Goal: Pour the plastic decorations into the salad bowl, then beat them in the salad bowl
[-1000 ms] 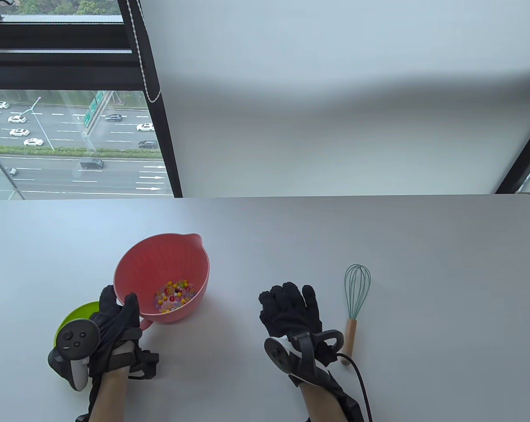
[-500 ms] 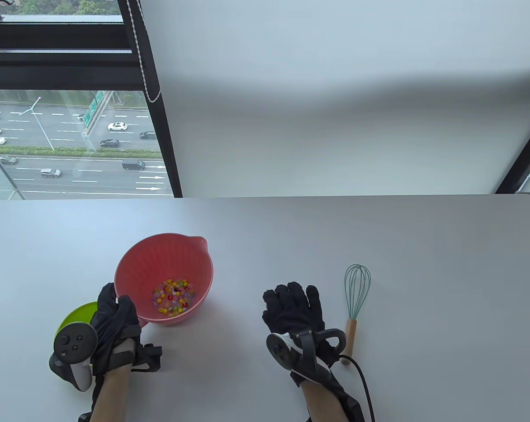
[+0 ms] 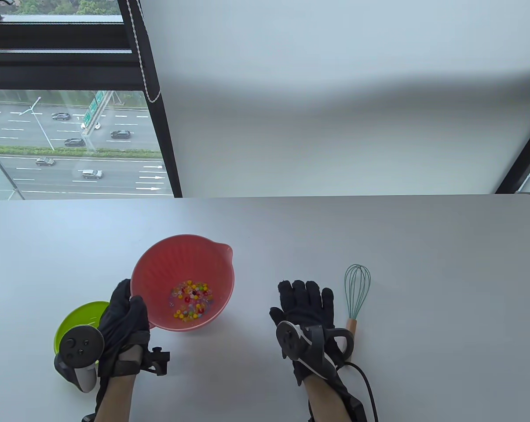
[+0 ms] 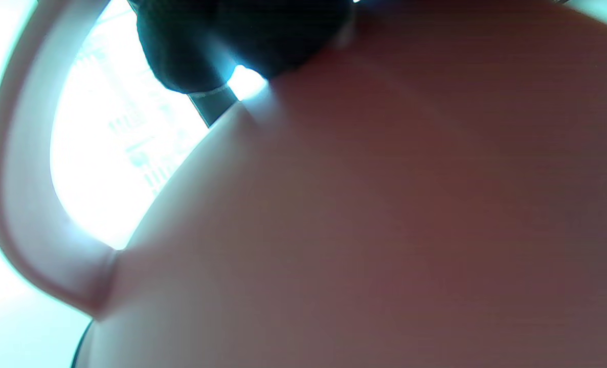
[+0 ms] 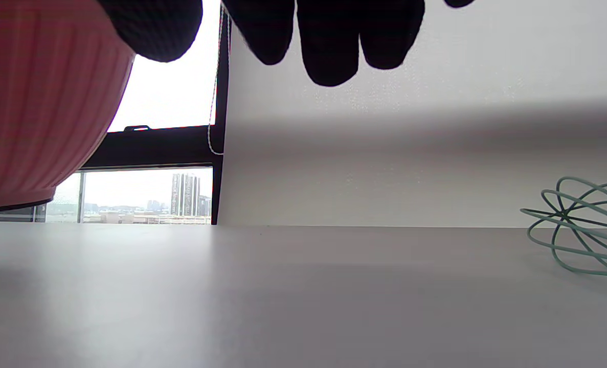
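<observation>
A pink salad bowl (image 3: 159, 263) with a spout stands left of the table's middle, with several small coloured plastic decorations (image 3: 191, 299) in its bottom. My left hand (image 3: 126, 312) grips its near-left rim and handle; the bowl's outer wall (image 4: 385, 214) fills the left wrist view. My right hand (image 3: 306, 303) hovers low over the table with relaxed fingers (image 5: 329, 46) and holds nothing. Just right of that hand lies a teal whisk (image 3: 357, 285) with a wooden handle, its wires (image 5: 579, 240) at the right wrist view's edge. The bowl's ribbed side (image 5: 37, 102) shows at that view's left.
A lime green small bowl (image 3: 78, 318) sits at the near left, partly behind my left hand's tracker. A cable (image 3: 363, 378) trails from my right wrist. The white table (image 3: 379, 233) ends at a wall and a window at the back.
My left hand has carried the pink bowl to the right, and the decorations shifted inside it. My right hand has moved right, closer to the whisk's handle.
</observation>
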A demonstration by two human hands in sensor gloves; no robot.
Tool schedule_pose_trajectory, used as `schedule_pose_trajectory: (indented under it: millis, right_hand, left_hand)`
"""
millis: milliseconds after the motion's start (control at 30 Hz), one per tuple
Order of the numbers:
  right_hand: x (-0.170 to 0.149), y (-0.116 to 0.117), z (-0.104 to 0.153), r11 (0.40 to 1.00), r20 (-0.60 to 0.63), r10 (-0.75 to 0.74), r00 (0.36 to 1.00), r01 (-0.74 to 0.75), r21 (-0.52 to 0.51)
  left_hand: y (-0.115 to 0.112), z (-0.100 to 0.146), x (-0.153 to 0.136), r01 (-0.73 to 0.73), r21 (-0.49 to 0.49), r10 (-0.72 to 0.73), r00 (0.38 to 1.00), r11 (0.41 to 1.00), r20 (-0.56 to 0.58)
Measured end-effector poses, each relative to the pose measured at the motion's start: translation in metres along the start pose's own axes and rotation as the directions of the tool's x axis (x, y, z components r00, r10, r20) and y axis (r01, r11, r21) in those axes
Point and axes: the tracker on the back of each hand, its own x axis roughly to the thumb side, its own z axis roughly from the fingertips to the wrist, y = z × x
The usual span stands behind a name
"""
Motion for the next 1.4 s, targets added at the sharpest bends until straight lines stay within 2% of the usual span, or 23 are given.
schedule_pose_trajectory:
  millis: [333,633,833,933,1000,1067,1167,1233,1267,1367,1400]
  right_hand:
    - [-0.018,-0.002,-0.003,0.999,-0.096,0.039,0.995,-0.037,0.018]
    - [-0.034,-0.001,-0.004,0.999,-0.189,0.030,0.982,-0.024,0.029]
    - [-0.065,-0.016,-0.007,1.000,-0.329,-0.007,0.944,0.016,0.026]
    - [-0.083,-0.025,-0.004,0.998,-0.425,-0.022,0.905,0.044,0.043]
    - [-0.095,-0.024,-0.001,0.995,-0.483,-0.007,0.876,0.055,0.087]
    - [-0.104,-0.013,0.003,0.965,-0.551,0.045,0.833,0.107,0.241]
    - [-0.105,0.003,0.004,0.885,-0.585,0.133,0.800,0.171,0.434]
    - [-0.102,0.012,0.004,0.822,-0.560,0.183,0.808,0.187,0.538]
    - [-0.101,0.013,0.004,0.812,-0.552,0.176,0.815,0.196,0.549]
    - [-0.100,0.022,0.003,0.732,-0.513,0.174,0.841,0.238,0.639]
    - [-0.100,0.022,0.002,0.734,-0.492,0.187,0.850,0.212,0.645]
  left_hand:
    - [-0.034,0.006,0.015,-0.170,-0.246,0.185,0.982,0.954,0.041]
    - [-0.056,0.011,0.021,-0.182,-0.428,0.232,0.970,0.885,0.067]
    - [-0.074,0.015,0.014,-0.139,-0.512,0.197,0.979,0.848,0.060]
    - [-0.073,0.015,0.010,-0.159,-0.495,0.206,0.978,0.854,0.041]
    - [-0.072,0.014,0.005,-0.097,-0.482,0.145,0.987,0.871,0.063]
    - [-0.073,0.013,0.000,-0.122,-0.493,0.165,0.985,0.862,0.046]
    - [-0.073,0.015,-0.002,-0.169,-0.484,0.205,0.979,0.858,0.021]
    - [-0.072,0.015,-0.001,-0.129,-0.488,0.174,0.984,0.863,0.046]
    - [-0.072,0.016,-0.001,-0.126,-0.486,0.171,0.984,0.865,0.049]
    - [-0.072,0.017,-0.002,-0.143,-0.477,0.185,0.982,0.867,0.040]
    - [-0.072,0.017,-0.002,-0.143,-0.478,0.184,0.982,0.866,0.040]
